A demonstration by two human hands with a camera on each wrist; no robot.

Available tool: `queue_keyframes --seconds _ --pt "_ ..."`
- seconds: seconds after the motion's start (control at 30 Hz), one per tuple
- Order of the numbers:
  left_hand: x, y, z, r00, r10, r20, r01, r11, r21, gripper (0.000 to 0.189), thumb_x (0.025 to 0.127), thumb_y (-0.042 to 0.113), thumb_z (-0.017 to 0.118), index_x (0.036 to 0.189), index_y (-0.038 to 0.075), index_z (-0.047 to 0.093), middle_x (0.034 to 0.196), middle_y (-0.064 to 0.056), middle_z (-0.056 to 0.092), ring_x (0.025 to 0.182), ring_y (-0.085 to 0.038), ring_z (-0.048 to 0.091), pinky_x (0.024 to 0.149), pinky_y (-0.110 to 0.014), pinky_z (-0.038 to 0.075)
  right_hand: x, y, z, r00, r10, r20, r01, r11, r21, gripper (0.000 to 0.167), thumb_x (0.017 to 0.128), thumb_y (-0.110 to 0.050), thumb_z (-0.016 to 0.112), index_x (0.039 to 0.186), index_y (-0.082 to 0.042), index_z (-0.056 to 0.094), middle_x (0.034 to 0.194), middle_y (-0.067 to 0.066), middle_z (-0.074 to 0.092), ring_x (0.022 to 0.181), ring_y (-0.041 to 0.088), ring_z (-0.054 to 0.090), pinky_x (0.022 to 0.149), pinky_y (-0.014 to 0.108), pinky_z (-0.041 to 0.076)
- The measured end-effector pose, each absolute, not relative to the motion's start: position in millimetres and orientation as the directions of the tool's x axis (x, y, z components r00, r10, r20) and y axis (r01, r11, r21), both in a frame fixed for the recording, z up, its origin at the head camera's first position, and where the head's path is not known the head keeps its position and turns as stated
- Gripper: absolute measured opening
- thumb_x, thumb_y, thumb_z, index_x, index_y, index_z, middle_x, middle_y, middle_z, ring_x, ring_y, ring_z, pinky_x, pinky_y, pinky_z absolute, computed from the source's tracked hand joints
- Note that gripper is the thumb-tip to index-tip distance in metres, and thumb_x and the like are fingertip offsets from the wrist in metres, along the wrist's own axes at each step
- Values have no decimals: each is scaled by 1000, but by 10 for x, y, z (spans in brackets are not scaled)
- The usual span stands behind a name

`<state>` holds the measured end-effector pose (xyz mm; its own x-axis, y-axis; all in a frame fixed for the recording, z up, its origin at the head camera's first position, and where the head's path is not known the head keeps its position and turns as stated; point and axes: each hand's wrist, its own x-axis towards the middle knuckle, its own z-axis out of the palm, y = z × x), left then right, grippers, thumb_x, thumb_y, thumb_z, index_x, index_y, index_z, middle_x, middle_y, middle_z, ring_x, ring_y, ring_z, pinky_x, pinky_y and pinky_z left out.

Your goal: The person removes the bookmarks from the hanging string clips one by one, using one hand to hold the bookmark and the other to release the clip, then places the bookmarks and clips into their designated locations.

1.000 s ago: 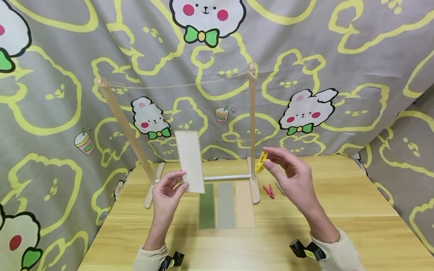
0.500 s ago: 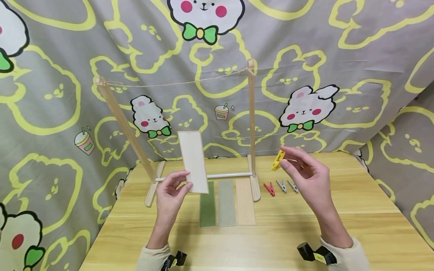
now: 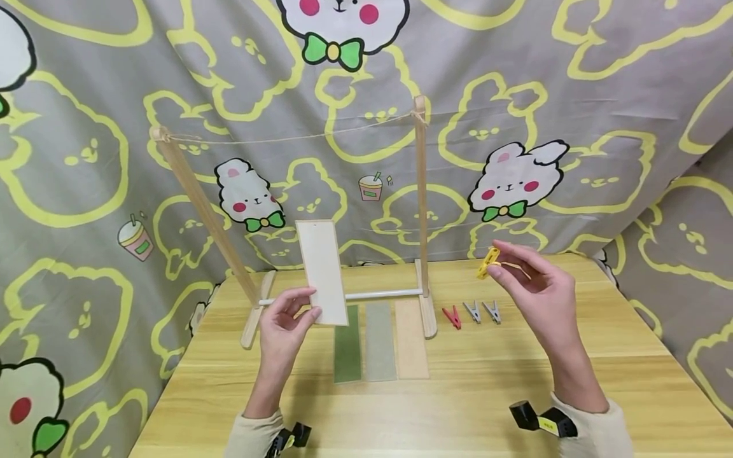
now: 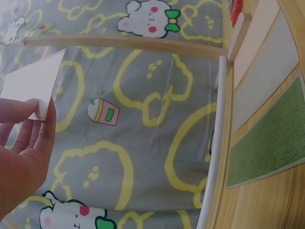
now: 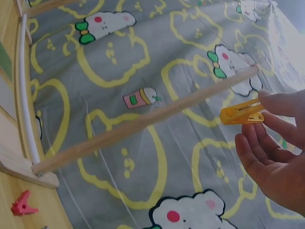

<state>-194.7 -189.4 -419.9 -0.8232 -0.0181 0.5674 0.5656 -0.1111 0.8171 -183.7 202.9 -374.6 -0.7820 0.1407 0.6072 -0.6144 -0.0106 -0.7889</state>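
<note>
My left hand (image 3: 286, 324) pinches the lower left edge of a white rectangular card (image 3: 322, 270), held upright in front of the wooden stand. A small hole shows near the card's top. Between the thumb and fingers of my right hand (image 3: 538, 280) is a yellow clothespin (image 3: 488, 263), raised over the table to the right of the stand. The right wrist view shows the clothespin (image 5: 241, 113) pinched at its handle end. In the left wrist view, the thumb presses on the face of the card (image 4: 35, 86) with fingers behind it.
A string (image 3: 298, 137) runs between two wooden posts (image 3: 422, 203) joined low by a white rod (image 3: 383, 294). Green (image 3: 347, 350), grey (image 3: 380, 343) and beige (image 3: 411, 343) strips lie on the table. A red clothespin (image 3: 452, 317) and two grey clothespins (image 3: 473, 312) lie right of them.
My right hand has moved right with the yellow clothespin, away from the stand's right post, uncovering the grey clothespins. My left hand holds the white card in nearly the same place.
</note>
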Motion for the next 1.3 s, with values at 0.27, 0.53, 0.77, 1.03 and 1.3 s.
queue_keyframes --seconds 0.27,0.53,0.77,1.03,1.3 --pt "-1974 -1905 -4199 -819 -34 572 572 -121 812 34 81 -27 67 114 -23 58 111 -8 72 97 -14 69 82 -26 60 -1854 2140 -3768 -808 175 562 -575 -29 -818 40 88 16 69 128 15 62 122 15 69 106 19 66 95 22 53" --pt "-1995 -1970 -4209 -830 -58 555 558 -102 824 34 81 -28 66 114 -22 59 109 -9 71 94 -14 69 79 -23 59 -1860 2193 -3777 -819 174 547 -554 8 -832 42 89 15 69 130 12 63 126 16 67 110 19 65 95 21 53" --pt "-1986 -1946 -4220 -829 -60 556 559 -95 823 35 81 -27 67 114 -22 59 110 -10 71 95 -15 69 80 -23 59 -1874 2255 -3791 -835 237 496 -506 24 -862 41 88 12 73 128 11 65 119 14 68 102 18 65 92 19 54" --pt "-1984 -1942 -4289 -843 -57 536 539 -105 836 34 80 -28 66 113 -24 59 110 -9 71 95 -15 70 79 -23 60 -1907 2297 -3839 -840 286 461 -459 77 -885 38 86 8 77 123 11 67 105 10 69 92 16 66 86 16 55" --pt "-1962 -1950 -4372 -867 -94 489 497 -111 861 37 78 -29 67 114 -24 58 110 -9 71 94 -16 70 77 -23 60 -1944 2384 -3890 -838 289 463 -414 218 -884 37 87 3 78 123 6 70 105 5 70 91 12 67 86 13 54"
